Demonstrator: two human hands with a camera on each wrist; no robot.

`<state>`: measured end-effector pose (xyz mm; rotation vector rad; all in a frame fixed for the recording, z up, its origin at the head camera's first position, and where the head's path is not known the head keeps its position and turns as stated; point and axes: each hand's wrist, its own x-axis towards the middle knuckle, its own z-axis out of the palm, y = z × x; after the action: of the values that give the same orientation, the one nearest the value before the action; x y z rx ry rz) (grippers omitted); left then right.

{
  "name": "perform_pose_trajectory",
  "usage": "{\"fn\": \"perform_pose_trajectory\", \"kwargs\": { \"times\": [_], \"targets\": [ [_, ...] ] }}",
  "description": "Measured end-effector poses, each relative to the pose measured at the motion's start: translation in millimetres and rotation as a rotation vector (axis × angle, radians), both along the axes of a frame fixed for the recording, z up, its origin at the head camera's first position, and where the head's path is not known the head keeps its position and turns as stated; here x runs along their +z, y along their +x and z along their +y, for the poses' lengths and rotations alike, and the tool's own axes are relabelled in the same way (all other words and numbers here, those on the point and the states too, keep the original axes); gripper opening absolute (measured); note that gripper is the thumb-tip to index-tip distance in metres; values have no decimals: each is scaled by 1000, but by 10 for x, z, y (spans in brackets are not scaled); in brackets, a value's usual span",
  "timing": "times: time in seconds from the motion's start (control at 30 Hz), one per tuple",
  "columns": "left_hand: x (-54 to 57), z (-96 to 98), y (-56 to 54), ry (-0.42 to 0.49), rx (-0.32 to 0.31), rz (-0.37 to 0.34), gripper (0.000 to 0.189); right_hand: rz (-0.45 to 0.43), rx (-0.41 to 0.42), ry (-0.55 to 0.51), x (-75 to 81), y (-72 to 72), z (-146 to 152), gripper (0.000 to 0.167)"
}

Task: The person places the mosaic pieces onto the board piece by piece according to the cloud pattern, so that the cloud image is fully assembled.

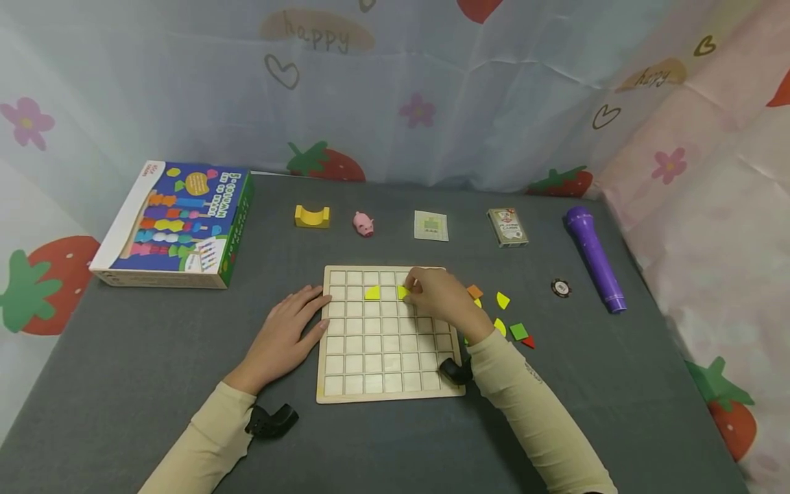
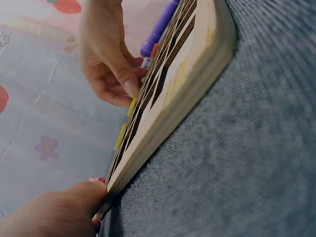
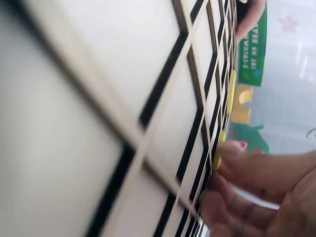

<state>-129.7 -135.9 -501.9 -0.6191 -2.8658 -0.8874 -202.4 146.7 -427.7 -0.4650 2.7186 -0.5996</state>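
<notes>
A pale wooden board (image 1: 371, 363) with a square grid lies on the dark cloth. My left hand (image 1: 280, 336) rests flat beside it, fingertips at its left edge. Over the upper right of the grid, my right hand (image 1: 441, 298) pinches a yellow quarter-round tile (image 1: 402, 292) between thumb and fingers, low against the board. Another yellow quarter-round tile (image 1: 373, 293) sits in the grid to its left. The right wrist view shows the thumb on the pinched yellow tile, the fingertips partly hidden. Right of the board are loose yellow tiles (image 1: 503, 300), a green tile (image 1: 518, 332), a red tile (image 1: 529, 342) and an orange tile (image 1: 474, 291).
A toy box (image 1: 179, 219) stands at the back left. Along the back are a yellow block (image 1: 312, 217), a pink toy pig (image 1: 363, 224), a pattern card (image 1: 431, 226) and a playing-card box (image 1: 508, 227). Farther right lie a round chip (image 1: 561, 288) and a purple microphone (image 1: 596, 259).
</notes>
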Motion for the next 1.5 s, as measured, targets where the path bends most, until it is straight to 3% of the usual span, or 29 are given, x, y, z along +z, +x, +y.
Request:
{"fn": "perform_pose_trajectory", "kwargs": {
  "times": [0.2,0.33,0.57,0.73,1.1,1.5],
  "targets": [
    [-10,9,4,5,-2,9,48,-54,-58,-38,123,-44,316,43],
    [-4,11,0,9,-1,13,48,-35,-128,-42,208,-56,630,42],
    [-5,6,-3,-2,6,9,48,-45,-241,10,168,-40,971,42],
    [-1,5,-2,3,5,7,48,-76,-281,47,108,-19,1010,42],
    [-12,5,-1,3,8,4,48,-73,-252,61,16,-21,984,31],
    [-9,5,-2,-2,6,9,48,-31,-256,-72,119,32,986,20]
  ]
}}
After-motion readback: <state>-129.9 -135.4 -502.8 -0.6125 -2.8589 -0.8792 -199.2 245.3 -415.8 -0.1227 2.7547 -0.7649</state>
